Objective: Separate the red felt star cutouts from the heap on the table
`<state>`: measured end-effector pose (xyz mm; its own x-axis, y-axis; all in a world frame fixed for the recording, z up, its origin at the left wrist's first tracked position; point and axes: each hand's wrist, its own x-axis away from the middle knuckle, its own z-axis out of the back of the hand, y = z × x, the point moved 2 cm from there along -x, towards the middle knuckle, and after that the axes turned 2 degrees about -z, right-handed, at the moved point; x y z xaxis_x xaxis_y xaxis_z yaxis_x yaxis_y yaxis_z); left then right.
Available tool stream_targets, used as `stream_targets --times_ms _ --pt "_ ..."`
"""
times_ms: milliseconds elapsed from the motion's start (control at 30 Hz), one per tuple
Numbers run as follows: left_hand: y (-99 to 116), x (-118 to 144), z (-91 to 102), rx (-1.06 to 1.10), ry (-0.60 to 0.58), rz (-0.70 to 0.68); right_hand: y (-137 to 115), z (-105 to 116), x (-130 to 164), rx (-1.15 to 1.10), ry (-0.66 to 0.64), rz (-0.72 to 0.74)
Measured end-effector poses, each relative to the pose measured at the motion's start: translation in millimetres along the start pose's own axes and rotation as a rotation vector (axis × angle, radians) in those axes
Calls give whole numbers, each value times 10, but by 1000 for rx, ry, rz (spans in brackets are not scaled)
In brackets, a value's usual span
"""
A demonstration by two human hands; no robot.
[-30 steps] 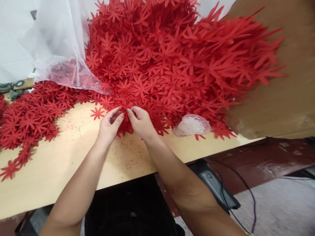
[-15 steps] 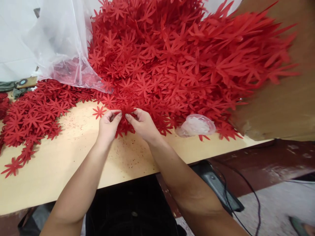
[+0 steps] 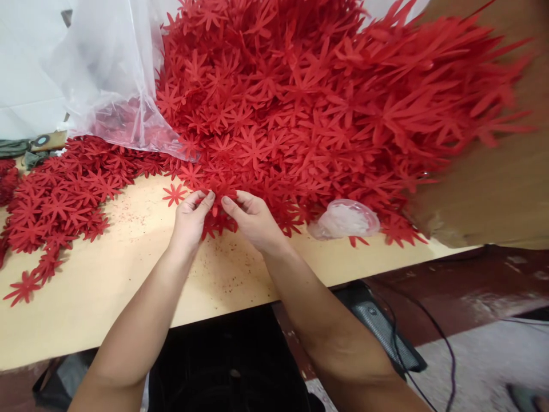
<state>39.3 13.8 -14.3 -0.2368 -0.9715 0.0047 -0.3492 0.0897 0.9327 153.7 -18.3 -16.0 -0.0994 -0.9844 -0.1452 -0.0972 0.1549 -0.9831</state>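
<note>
Between my fingertips is a red flower-shaped cutout (image 3: 218, 197) with narrow petals. My left hand (image 3: 194, 213) pinches its left side, thumb against forefinger. On the other side, my right hand (image 3: 252, 216) grips it between thumb and fingers. Both hands are at the front edge of a large heap of similar red cutouts (image 3: 274, 120), so the held piece partly blends into the pile. One loose red cutout (image 3: 174, 194) lies flat just left of my left hand.
A clear plastic bag (image 3: 115, 86) stands at the back left. A second red pile (image 3: 64, 194) spreads over the left of the wooden table (image 3: 146, 286). Right of my hands sits a small clear container with white contents (image 3: 345, 218). A brown board (image 3: 480, 189) rises at the right.
My right thumb and fingers have shifted slightly right, a little farther from my left fingertips. The whole view has drifted slightly; the piles look unchanged.
</note>
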Motion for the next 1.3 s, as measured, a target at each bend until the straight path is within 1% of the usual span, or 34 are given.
stream_targets --times_ms 67,133,233,300,367,433,467,500,567,633,700,767,933,1000,1067,1100,1133,1167,1233,1267,1300 --pt "-7 4 -12 -10 24 -8 26 -17 -2 -70 39 -59" --pt "-21 11 -26 -19 47 -27 78 -18 -6 -148 111 -126" --pt "-27 -9 11 -31 103 -62 166 33 -11 -231 221 -168" --pt "2 -56 110 -22 195 -91 200 114 -8 -251 261 -147" --pt "52 -118 247 20 316 -97 197 221 -2 -253 300 -92" --pt "93 -171 358 77 401 -60 157 313 -1 -236 323 -34" --pt "103 -188 384 95 412 -31 128 339 -8 -219 319 -16" --pt "103 -195 385 99 399 -2 96 349 -22 -198 306 -5" --pt "79 -185 330 74 336 31 33 334 -74 -154 283 14" --pt "39 -154 243 36 270 29 -13 300 -144 -110 293 36" --pt "6 -124 181 6 231 12 -27 280 -215 -66 314 54" --pt "-12 -110 162 -19 212 5 -8 288 -274 -17 314 72" --pt "-31 -115 162 -84 185 32 70 389 -358 147 324 167" --pt "-39 -112 142 -90 176 26 41 393 -349 272 371 239" --pt "-47 -105 122 -71 169 15 -23 331 -301 416 400 315" --pt "-49 -102 117 -62 168 10 -52 272 -267 458 382 329" --pt "-51 -98 116 -60 170 10 -70 200 -233 458 329 312" --pt "-52 -94 118 -61 173 13 -73 118 -202 414 243 267" --pt "-50 -88 123 -57 177 14 -48 -40 -152 249 60 142" --pt "-47 -85 122 -45 169 10 -29 -99 -138 169 1 87" --pt "-45 -82 117 -27 150 5 -11 -135 -133 106 -25 48"
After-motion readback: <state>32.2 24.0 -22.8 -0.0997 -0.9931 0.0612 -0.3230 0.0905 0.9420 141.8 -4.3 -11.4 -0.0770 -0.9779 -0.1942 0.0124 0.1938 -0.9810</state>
